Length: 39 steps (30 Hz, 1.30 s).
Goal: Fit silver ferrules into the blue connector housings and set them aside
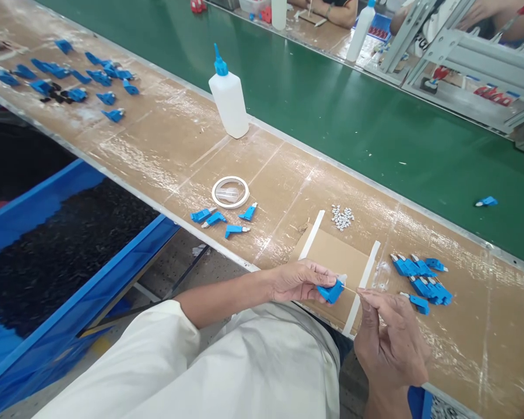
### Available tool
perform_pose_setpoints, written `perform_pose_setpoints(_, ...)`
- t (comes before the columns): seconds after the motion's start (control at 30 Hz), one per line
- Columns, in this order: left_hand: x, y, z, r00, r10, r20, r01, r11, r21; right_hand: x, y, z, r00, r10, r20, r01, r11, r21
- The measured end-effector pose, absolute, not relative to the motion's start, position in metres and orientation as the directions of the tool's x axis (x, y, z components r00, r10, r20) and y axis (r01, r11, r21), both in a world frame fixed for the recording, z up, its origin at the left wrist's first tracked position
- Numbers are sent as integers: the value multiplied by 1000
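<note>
Pinched in my left hand (303, 278) is a small blue plastic part (330, 293) with a whitish tip. My right hand (390, 334) grips a thin wooden stick (350, 288), whose far end meets the blue part. Both hands are over a cardboard piece (338, 256) taped down with white strips. Just beyond it lies a small pile of silvery bits (342, 217). To the right of the cardboard, several similar blue parts (423, 279) lie in rows. Left of it, several more blue parts (225, 220) lie beside a roll of white tape (230, 192).
A white squeeze bottle (229, 105) with a blue nozzle stands by the green conveyor belt (332, 116). More blue parts (100, 75) are scattered at the far left. A blue bin (126, 203) of black pieces sits below the table edge. Across the belt, another person's arms (338, 13) are visible.
</note>
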<state>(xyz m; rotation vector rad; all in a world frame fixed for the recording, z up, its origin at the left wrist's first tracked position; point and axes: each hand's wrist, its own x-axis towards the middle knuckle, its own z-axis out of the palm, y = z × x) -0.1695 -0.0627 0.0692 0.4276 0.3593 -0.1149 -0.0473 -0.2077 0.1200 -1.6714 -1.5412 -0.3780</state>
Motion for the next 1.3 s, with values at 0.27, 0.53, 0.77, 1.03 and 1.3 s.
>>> perform_pose_setpoints(0.27, -170, -60, 68, 937, -31, -347, 178, 899, 400, -46, -210, 118, 215, 716, 664, 920, 81, -384)
perform_pose_setpoints(0.53, -174, -56, 62, 939, -45, -342, 184, 904, 385, -38, -217, 115, 640, 532, 555, 638, 35, -769)
perform_pose_setpoints(0.77, -177, -48, 63, 939, 2, -343, 140, 911, 389, -26, -214, 82, 444, 778, 444, 769, -77, -635)
perform_pose_setpoints(1.03, -181, -40, 58, 931, 74, -357, 67, 928, 368, -7, -205, 88, 425, 826, 370, 779, -125, -614)
perform_pose_setpoints(1.3, -177, -27, 62, 926, 140, -350, -20, 946, 324, 65, -113, 89, 548, 837, 0, 668, -437, -602)
